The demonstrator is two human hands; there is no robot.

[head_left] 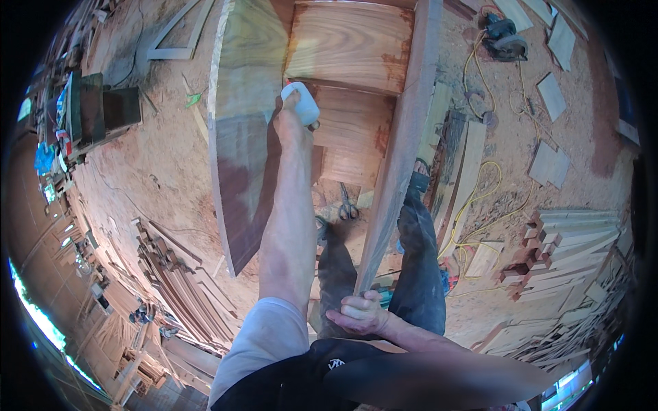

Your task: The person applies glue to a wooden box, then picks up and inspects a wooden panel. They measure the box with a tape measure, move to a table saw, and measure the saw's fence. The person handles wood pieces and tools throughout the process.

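White bottle, upper centre, over wooden carcass, clasped in left hand. Right hand, lower centre: fingers curled at the near end of long board, grip uncertain. Earth floor separates left panel, outer edge, from stacked timber, lower left.

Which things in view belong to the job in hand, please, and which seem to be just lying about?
In the job:
- white bottle, held in the left hand
- large wooden piece, under the bottle; right hand at its near end

Apparently lying about:
- power saw
- stacked timber
- loose board
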